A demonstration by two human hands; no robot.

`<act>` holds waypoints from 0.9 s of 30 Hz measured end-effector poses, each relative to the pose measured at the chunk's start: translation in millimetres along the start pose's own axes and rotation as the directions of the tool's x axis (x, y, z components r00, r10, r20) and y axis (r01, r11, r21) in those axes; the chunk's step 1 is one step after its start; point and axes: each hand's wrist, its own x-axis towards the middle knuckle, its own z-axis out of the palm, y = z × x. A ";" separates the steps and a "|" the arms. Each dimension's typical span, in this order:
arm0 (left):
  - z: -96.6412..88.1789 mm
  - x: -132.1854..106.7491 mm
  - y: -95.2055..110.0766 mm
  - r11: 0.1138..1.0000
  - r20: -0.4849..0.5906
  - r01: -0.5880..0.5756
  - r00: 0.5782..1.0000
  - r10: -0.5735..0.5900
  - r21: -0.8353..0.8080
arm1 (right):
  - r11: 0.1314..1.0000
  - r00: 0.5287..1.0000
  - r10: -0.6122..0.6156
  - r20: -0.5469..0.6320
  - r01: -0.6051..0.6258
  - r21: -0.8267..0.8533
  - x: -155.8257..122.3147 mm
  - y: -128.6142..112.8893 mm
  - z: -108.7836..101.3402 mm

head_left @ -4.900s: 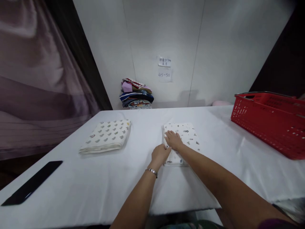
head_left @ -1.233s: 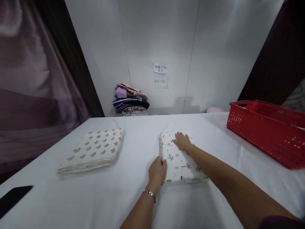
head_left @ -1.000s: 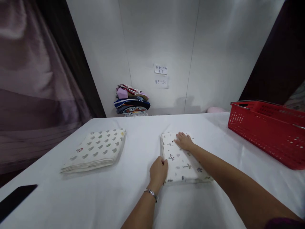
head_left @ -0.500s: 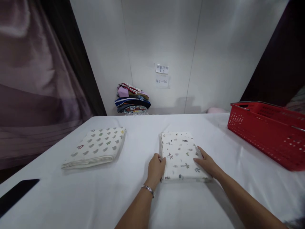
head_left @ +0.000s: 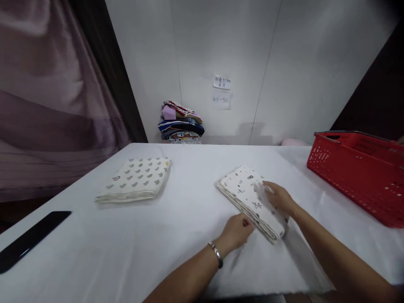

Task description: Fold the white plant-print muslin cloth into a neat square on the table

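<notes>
On table (head_left: 176, 227), left hand (head_left: 237, 231), right hand (head_left: 280, 200) grip folded cloth (head_left: 243, 191) edges.

We are facing a table (head_left: 189, 189) where a folded cloth (head_left: 243, 191) is lying in the middle, a second cloth (head_left: 135, 184) is lying well to its left, a basket (head_left: 353, 176) is sitting far right, and a clothes pile (head_left: 181, 122) is resting behind.

On the white table (head_left: 195, 168) a folded grey-printed cloth (head_left: 135, 184) lies at the left, a flat black thing (head_left: 34, 237) by the left edge, a red basket (head_left: 360, 168) at the right, and beyond it stacked clothes (head_left: 181, 124) sit against the wall near two paper notes (head_left: 221, 90).
</notes>
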 end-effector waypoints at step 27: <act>-109.1 92.2 8.0 0.892 -0.499 0.102 0.854 0.148 0.439 | 0.970 0.969 -0.242 -0.039 0.242 -0.007 -105.0 -54.0 37.8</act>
